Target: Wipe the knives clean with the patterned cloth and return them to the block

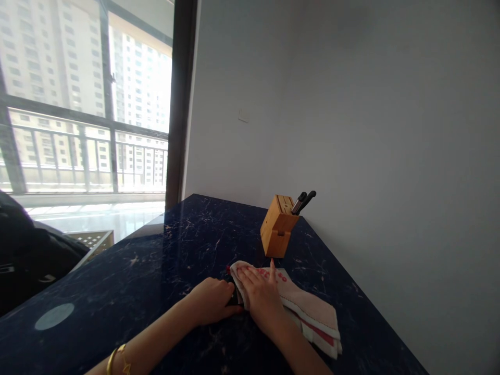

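Observation:
My left hand (213, 299) is closed around the black handle of a knife (234, 296), low over the dark table. Most of the blade is hidden under a folded pink and white towel (312, 307) with red lettering. My right hand (260, 297) holds the towel's left end over the knife, close beside my left hand. Its fingers lie along the cloth, one of them lifted, and the thumb is hidden. The rest of the towel spreads to the right on the tabletop.
Beyond my hands stands a wooden knife block (277, 229) with two dark-handled tools (304, 202) in it. The marbled dark blue table (203, 234) meets a wall at right. A pale round patch (54, 316) is at left, near a black item (35, 255).

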The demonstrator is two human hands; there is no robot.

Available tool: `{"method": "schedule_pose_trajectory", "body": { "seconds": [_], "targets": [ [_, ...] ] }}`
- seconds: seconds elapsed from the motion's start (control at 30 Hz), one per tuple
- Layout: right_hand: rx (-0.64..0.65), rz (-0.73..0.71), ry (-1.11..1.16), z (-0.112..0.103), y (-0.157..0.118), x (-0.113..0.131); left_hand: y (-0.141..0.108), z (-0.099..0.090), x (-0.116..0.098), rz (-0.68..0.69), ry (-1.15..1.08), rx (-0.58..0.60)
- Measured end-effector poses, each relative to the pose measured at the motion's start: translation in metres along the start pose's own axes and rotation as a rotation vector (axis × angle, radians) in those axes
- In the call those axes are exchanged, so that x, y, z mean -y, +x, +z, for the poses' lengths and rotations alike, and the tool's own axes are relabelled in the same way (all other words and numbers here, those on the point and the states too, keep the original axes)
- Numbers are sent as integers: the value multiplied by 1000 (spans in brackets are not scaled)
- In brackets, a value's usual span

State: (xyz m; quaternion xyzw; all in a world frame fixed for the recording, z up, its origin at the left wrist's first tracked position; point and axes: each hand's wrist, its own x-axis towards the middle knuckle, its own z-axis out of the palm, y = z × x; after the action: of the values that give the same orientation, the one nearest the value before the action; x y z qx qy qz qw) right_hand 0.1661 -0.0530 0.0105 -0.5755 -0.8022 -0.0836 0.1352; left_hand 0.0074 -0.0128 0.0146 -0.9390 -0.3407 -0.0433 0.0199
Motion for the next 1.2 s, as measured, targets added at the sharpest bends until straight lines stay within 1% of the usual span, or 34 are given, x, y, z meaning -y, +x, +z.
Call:
{"method": "schedule_pose_trajectory", "body": {
  "seconds": [0.13, 0.27, 0.4, 0.47, 0.57, 0.7, 0.83, 1.03, 1.2],
  "targets": [
    [-24, -42, 52, 3, -3, 3, 0, -1, 2, 17, -13, -5],
    [-67, 18, 19, 8, -2, 5, 0, -2, 2, 32, -19, 13],
    [-80, 62, 5, 10, 1, 2, 2, -1, 1, -8, 5, 18],
    [-81, 51, 26, 10, 1, 1, 2, -1, 2, -13, 7, 6],
    [-95, 26, 71, 10, -2, 1, 1, -2, 4, 20, -14, 13],
    [-160, 1, 142, 8, -6, 5, 1, -2, 7, 41, -24, 23],
    [-199, 15, 197, 3, -7, 8, 1, -1, 8, 41, -30, 5],
    [-173, -7, 270, -8, -12, 9, 1, 0, 6, -5, -10, 22],
    [-95, -56, 247, -15, -17, 5, 1, -1, 5, -33, -2, 35]
  ]
}}
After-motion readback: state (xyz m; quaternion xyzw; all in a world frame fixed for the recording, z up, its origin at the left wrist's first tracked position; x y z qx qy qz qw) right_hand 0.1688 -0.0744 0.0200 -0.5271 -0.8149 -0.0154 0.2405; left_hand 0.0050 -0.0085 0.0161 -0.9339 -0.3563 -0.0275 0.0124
